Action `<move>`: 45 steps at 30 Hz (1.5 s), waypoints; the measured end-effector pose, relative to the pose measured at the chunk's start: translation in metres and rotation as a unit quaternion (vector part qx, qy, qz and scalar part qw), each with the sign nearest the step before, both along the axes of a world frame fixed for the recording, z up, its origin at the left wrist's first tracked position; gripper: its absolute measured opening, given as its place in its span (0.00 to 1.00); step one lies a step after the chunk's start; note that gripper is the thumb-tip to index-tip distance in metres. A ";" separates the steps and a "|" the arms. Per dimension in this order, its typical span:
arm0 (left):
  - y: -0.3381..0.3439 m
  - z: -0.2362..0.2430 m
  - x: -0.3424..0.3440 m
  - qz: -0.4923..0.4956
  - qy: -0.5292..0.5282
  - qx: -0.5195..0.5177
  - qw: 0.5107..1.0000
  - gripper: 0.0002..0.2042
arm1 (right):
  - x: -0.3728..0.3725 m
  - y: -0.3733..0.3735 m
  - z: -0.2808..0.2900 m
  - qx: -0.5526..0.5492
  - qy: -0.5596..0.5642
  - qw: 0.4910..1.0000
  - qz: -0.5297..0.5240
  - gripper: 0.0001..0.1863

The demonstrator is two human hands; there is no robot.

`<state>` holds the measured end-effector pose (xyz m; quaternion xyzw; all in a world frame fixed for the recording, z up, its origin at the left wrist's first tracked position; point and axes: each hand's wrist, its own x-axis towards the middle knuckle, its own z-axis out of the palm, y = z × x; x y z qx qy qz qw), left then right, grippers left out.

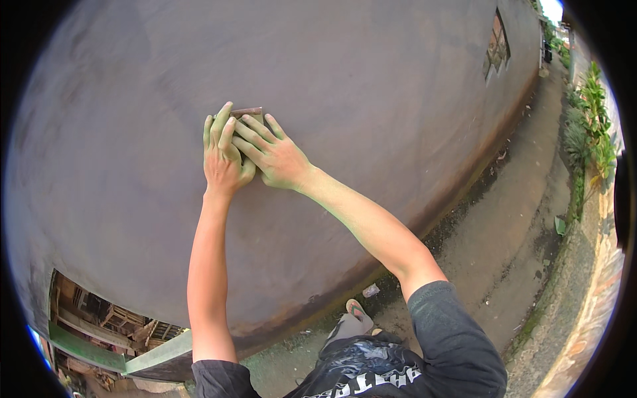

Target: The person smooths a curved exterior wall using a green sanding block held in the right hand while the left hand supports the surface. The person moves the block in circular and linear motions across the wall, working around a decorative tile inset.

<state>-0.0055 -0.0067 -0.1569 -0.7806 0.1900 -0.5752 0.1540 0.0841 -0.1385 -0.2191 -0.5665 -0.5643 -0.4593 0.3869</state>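
Observation:
Both my arms reach up against a smooth grey wall (pixel 371 126). Between my hands is a small flat block (pixel 248 111) with a reddish-brown edge, held against the wall. Most of it is hidden by my fingers, so its exact kind is unclear. My left hand (pixel 224 154) grips it from the left, fingers pointing up and slightly bent. My right hand (pixel 277 154) lies over it from the right, its fingertips along the top edge and its thumb side close to the left hand. Greenish dust or tint shows on the fingers of both hands.
A narrow path (pixel 491 245) runs along the wall's foot at the right, with plants (pixel 590 126) beyond it. A small window (pixel 496 48) sits at the upper right. At the lower left, an opening with a green ledge (pixel 159 353) shows wooden pieces inside. My sandalled foot (pixel 355 308) stands below.

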 end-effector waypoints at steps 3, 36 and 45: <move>0.005 -0.003 0.001 -0.006 -0.004 0.010 1.000 0.38 | 0.004 0.010 0.009 0.088 -0.046 0.995 0.017 0.37; -0.078 0.108 0.086 0.343 -0.110 -0.029 0.932 0.33 | 0.310 -0.153 0.206 0.222 -0.041 0.963 -0.146 0.35; -0.104 0.126 0.138 0.351 -0.136 -0.054 0.925 0.32 | 0.270 -0.129 0.203 0.092 -0.210 0.969 -0.097 0.34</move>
